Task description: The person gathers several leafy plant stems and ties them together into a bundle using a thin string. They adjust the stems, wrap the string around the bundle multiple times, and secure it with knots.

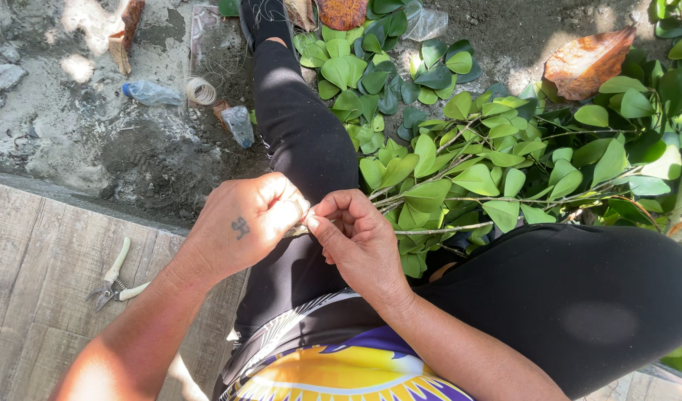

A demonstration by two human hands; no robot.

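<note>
A thin leafy green twig bundle (437, 197) lies across the person's lap, its bare stem ends pinched between both hands. The left hand (244, 223) and right hand (356, 234) close tightly on the stems, fingertips touching. White-handled pruning shears (117, 281) rest on the wooden floor.

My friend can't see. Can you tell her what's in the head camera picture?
A seated person's left hand and right hand pinch the thin woody stems of a green leafy branch bundle over their lap. Cream-handled metal pruning shears lie on the grey wooden boards beside them.
</note>
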